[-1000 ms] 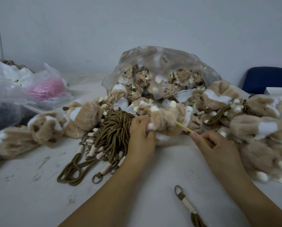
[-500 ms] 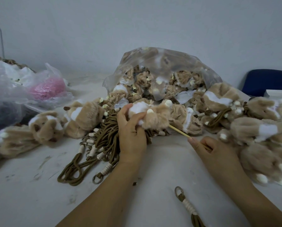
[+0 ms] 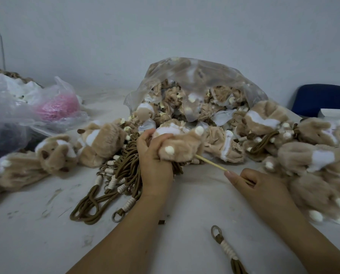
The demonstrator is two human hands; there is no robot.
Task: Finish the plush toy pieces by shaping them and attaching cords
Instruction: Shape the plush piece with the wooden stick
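left hand [image 3: 155, 155] curls around fuzzy tan plush piece [image 3: 182, 144], above brown cord bundle [image 3: 123, 171] | right hand [image 3: 262, 186] pinches thin pale wooden stick [image 3: 211, 163], tip into plush | crinkled clear bag [image 3: 196, 76] of plush pieces behind

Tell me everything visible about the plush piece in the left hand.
The plush piece is tan short-pile fur with a white patch at its upper left and two small cream nubs, one on top and one on the near side. It looks soft and crumpled, held roughly level above the brown cords. The left hand grips its left end, fingers curled over it. A thin pale stick, held by the right hand, enters its lower right edge.
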